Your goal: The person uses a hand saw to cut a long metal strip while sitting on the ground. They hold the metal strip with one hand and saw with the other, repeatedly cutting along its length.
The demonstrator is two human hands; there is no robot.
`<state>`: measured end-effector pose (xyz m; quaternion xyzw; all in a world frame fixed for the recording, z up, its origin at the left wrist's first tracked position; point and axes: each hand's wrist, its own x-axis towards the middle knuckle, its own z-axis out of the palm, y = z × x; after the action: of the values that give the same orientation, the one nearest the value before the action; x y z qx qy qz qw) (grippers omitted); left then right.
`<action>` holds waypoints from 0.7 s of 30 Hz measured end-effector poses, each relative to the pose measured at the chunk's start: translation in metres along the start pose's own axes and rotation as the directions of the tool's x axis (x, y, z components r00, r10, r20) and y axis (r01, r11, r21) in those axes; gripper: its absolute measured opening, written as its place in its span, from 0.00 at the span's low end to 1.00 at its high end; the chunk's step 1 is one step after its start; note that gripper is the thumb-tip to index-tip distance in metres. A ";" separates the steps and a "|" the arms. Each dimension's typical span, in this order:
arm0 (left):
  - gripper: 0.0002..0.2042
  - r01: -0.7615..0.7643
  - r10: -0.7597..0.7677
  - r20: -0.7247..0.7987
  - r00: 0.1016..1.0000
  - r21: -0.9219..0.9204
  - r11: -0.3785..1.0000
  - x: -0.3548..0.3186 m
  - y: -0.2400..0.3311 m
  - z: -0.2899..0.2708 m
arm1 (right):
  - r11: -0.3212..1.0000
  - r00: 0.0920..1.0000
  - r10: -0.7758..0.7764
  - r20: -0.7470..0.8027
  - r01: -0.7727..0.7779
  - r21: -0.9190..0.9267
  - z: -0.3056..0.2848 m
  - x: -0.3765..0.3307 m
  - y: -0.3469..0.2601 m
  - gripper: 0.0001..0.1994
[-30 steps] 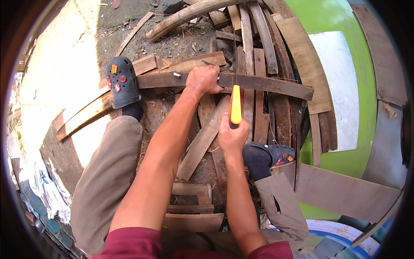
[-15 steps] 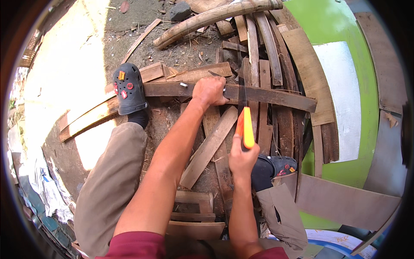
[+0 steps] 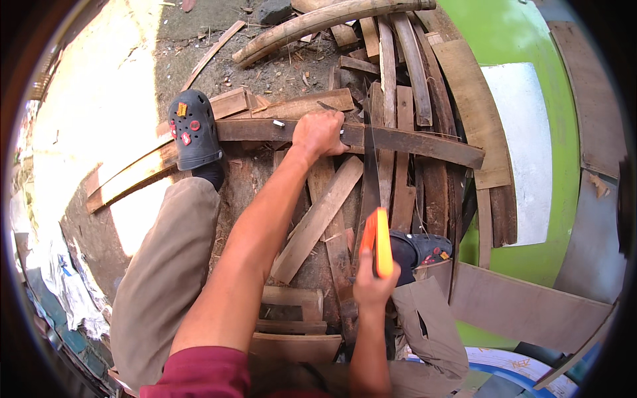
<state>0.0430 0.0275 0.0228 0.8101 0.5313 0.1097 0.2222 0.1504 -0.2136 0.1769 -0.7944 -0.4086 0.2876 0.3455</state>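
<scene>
A dark wooden plank [image 3: 424,144] lies crosswise over other boards. My left hand [image 3: 319,133] is closed around it near the middle, pressing it down. My left foot, in a dark clog [image 3: 196,129], rests at the plank's left end. In my right hand [image 3: 375,284] is a handsaw [image 3: 383,244] with an orange and yellow handle. Its thin blade crosses the plank just right of my left hand and points away from me. How deep the blade sits in the wood I cannot tell.
Beneath and beyond the plank lie several loose boards [image 3: 318,219] and a curved pole [image 3: 325,30]. To the right are a green panel [image 3: 554,259], a white sheet [image 3: 524,152] and plywood strips [image 3: 531,308]. My other clog [image 3: 431,249] stands beside the saw handle.
My right hand has drawn the saw back toward me, so more blade shows on the near side of the plank. My left hand keeps its grip. The whole view has shifted slightly.
</scene>
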 end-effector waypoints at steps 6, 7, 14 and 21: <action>0.26 0.017 -0.019 0.071 0.997 0.019 1.000 0.001 0.002 -0.002 | 1.000 1.000 -0.003 0.029 0.002 0.023 0.048 0.053 -0.005 0.14; 0.26 0.008 -0.010 0.049 0.999 0.030 1.000 0.000 -0.005 -0.004 | 0.998 0.994 0.055 0.098 -0.057 0.013 0.036 0.030 -0.001 0.10; 0.28 0.051 -0.053 0.045 0.998 0.036 0.998 0.004 -0.004 -0.001 | 0.982 0.984 -0.131 0.124 0.146 -0.123 -0.043 -0.102 0.044 0.08; 0.28 0.002 -0.005 0.057 0.998 0.044 0.999 0.008 -0.001 0.000 | 0.987 0.993 -0.116 -0.028 0.118 0.106 0.065 0.091 -0.007 0.16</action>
<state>0.0450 0.0355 0.0221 0.8168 0.5283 0.0742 0.2197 0.1448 -0.1134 0.1283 -0.7523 -0.4348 0.2797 0.4084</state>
